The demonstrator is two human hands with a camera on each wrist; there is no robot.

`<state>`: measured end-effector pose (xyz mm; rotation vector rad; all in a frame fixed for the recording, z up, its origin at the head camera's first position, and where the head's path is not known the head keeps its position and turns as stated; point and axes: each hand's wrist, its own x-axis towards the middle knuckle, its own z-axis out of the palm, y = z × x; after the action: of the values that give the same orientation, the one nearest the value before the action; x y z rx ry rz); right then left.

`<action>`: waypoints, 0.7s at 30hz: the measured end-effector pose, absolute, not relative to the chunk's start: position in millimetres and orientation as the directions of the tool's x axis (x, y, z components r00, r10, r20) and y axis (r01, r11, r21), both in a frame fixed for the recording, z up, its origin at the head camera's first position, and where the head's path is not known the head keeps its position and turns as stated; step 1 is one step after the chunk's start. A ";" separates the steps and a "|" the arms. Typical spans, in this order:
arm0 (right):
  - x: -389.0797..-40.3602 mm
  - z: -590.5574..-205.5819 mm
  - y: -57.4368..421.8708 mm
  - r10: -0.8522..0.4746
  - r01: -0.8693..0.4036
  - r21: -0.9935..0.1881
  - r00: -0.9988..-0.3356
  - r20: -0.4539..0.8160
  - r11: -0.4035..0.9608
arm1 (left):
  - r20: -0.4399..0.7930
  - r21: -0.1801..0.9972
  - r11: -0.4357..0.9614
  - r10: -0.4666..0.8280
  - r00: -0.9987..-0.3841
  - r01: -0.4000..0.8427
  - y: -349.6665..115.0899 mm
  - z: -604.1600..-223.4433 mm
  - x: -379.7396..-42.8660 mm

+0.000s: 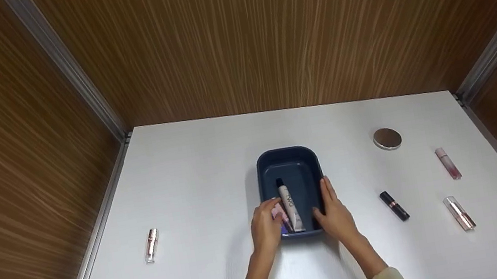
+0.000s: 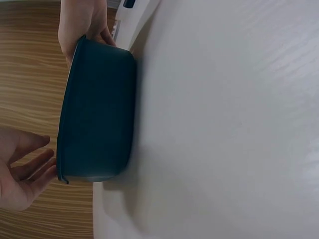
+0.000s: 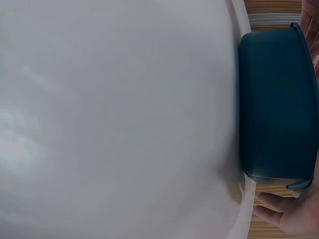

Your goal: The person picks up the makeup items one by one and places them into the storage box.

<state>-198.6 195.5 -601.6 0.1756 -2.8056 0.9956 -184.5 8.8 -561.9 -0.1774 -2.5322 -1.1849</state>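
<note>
A dark blue bin stands on the white table. My right hand grips its right wall, the thumb inside and the fingers along the outside. At the near left corner, my left hand reaches over the rim. Its fingers are parted from the thumb above the rim in the left wrist view, with nothing seen between them. Inside the bin lie a white tube with a black cap and, beside it, a slim pink cosmetic item. Something purple shows under the pink one, partly hidden.
On the left lies a shiny rose-gold lipstick tube. To the right are a round compact, a black lipstick tube, a pink lip gloss and a clear-capped rose-gold tube. Wood-grain panels wall the table in.
</note>
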 end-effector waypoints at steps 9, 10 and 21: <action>-199.0 -602.2 195.6 -0.045 -0.163 -0.620 -0.978 0.202 0.767 | 0.371 0.718 0.644 -0.035 -0.928 0.263 7.4 -560.3 -183.6; -199.0 -602.0 195.7 -0.047 -0.167 -0.620 -0.978 0.205 0.766 | 0.374 0.718 0.643 -0.034 -0.927 0.266 7.3 -560.2 -183.6; -197.5 -601.5 195.8 -0.055 -0.177 -0.618 -0.976 0.211 0.766 | 0.362 0.727 0.636 -0.038 -0.931 0.257 4.6 -561.7 -184.8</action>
<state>-197.5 195.8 -601.5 0.1845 -2.7807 1.0000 -184.8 4.6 -561.7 -0.1743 -2.5150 -1.1957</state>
